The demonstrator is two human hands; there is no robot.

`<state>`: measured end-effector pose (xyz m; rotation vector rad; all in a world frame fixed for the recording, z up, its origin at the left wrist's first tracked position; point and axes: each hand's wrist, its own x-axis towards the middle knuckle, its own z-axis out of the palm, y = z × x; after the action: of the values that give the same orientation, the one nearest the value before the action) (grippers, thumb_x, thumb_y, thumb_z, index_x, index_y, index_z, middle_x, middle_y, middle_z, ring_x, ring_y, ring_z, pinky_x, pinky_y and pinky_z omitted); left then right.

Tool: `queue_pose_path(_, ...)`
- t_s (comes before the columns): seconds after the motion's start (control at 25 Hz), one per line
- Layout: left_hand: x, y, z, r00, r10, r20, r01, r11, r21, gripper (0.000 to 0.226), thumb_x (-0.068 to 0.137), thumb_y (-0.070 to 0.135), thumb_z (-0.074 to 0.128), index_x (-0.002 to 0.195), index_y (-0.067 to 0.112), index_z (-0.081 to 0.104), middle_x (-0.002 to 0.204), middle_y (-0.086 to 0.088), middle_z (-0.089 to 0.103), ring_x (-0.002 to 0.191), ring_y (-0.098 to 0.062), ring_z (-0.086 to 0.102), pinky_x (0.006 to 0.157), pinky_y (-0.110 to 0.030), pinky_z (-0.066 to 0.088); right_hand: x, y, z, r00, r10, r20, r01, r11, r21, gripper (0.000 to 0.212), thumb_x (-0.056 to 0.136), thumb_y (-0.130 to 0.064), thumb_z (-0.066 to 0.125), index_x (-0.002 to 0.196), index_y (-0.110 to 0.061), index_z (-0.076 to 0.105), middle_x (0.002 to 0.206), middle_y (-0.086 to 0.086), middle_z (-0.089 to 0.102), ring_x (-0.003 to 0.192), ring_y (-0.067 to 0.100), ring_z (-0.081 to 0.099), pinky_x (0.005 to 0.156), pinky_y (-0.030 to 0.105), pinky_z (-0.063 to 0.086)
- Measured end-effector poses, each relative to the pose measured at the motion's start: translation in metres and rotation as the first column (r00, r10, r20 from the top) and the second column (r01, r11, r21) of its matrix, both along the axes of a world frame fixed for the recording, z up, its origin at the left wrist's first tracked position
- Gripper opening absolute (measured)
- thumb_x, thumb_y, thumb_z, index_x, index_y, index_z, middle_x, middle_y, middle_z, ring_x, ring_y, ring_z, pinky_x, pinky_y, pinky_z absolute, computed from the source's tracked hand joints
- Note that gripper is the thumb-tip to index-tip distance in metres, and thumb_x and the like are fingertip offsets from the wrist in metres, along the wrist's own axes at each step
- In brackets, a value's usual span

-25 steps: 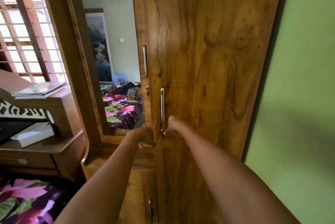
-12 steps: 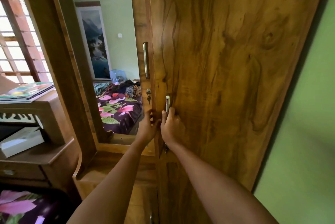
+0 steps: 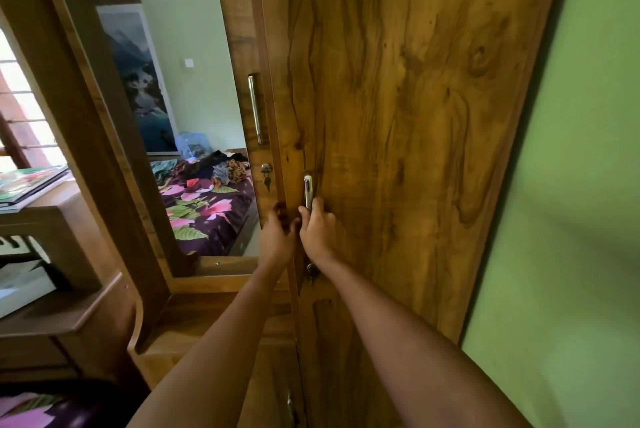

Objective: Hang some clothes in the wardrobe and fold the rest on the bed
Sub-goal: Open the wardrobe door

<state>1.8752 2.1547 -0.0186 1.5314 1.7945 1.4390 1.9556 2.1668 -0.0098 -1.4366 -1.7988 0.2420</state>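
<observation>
At the far left, a stack of books (image 3: pixel 31 182) is seen on a wooden dresser. Beside it, a tall mirror (image 3: pixel 180 81) is set in a wooden frame. The bed (image 3: pixel 207 216), covered by a floral sheet, is reflected in it, and a heap of unfolded clothes (image 3: pixel 214 168) is piled at the bed's far end. No garment is held or seen near the wardrobe (image 3: pixel 381 341).

Right of the mirror, the wardrobe's narrow left door (image 3: pixel 239 47) carries a steel bar and a key (image 3: pixel 266 171) in its lock. At the seam between the doors, the left hand (image 3: pixel 278 237) is raised, with its fingers bent and their tips apparently hooked on the edge of the right door (image 3: pixel 415 116). Just beside it, the right hand (image 3: pixel 318 230) is wrapped round the lower part of that door's handle (image 3: pixel 308 188). A second key (image 3: pixel 311 270) hangs just below the right wrist. A green wall (image 3: pixel 571 220) fills the far right.

The right door is judged to be about to be opened. The pull is best made steadily through the handle, with the left fingertips only easing the edge and kept clear of the seam. If resistance is felt, the lower key should be tried. Room for the door's swing should be left in front of the body.
</observation>
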Motion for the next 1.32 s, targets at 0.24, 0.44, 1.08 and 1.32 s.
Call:
queue_pose_path(0.24, 0.016, -0.04, -0.022, 0.996, -0.076, -0.039, 0.081, 0.987, 0.138, 0.052, 0.099, 0.017, 0.045, 0.145, 0.008, 0.025, 0.133, -0.011, 0.052, 0.118, -0.019, 0.051, 0.091, -0.025, 0.04, 0.015, -0.042, -0.007, 0.997, 0.0, -0.077, 0.002, 1.0, 0.025, 0.031, 0.102, -0.035, 0.031, 0.114, -0.013, 0.05, 0.084, 0.001, 0.062, 0.066, 0.013, 0.058, 0.049, 0.018, 0.041)
queue_pose_path(0.44, 0.039, -0.079, -0.036, 0.997, -0.071, 0.013, 0.067, 0.977, 0.202, 0.04, 0.101, 0.019, 0.039, 0.139, 0.007, 0.035, 0.113, -0.005, 0.06, 0.09, -0.01, 0.058, 0.075, -0.021, 0.046, 0.039, -0.086, -0.01, 0.995, -0.001, -0.104, 0.006, 0.998, 0.055, 0.033, 0.102, -0.034, 0.032, 0.116, -0.011, 0.053, 0.087, 0.007, 0.067, 0.074, 0.02, 0.066, 0.055, 0.022, 0.045)
queue_pose_path(1.08, 0.184, -0.228, -0.014, 0.965, -0.252, 0.07, 0.214, 0.916, 0.338, 0.026, 0.095, 0.026, 0.051, 0.112, 0.008, 0.055, 0.087, 0.013, 0.058, 0.075, 0.003, 0.06, 0.064, -0.009, 0.049, 0.191, -0.238, -0.05, 0.927, -0.122, -0.354, 0.225, 0.938, 0.265, 0.027, 0.098, -0.024, 0.046, 0.117, -0.007, 0.055, 0.105, 0.006, 0.063, 0.088, 0.013, 0.061, 0.066, 0.017, 0.044)
queue_pose_path(1.32, 0.239, -0.242, -0.012, 0.862, -0.368, 0.35, 0.277, 0.918, 0.282, 0.028, 0.097, 0.029, 0.046, 0.103, 0.009, 0.063, 0.081, 0.004, 0.062, 0.072, -0.005, 0.06, 0.071, -0.023, 0.052, 0.255, -0.259, -0.042, 0.982, -0.15, -0.115, 0.189, 0.809, 0.557, 0.038, 0.097, -0.017, 0.047, 0.134, -0.007, 0.044, 0.136, 0.014, 0.052, 0.124, 0.024, 0.052, 0.099, 0.024, 0.042)
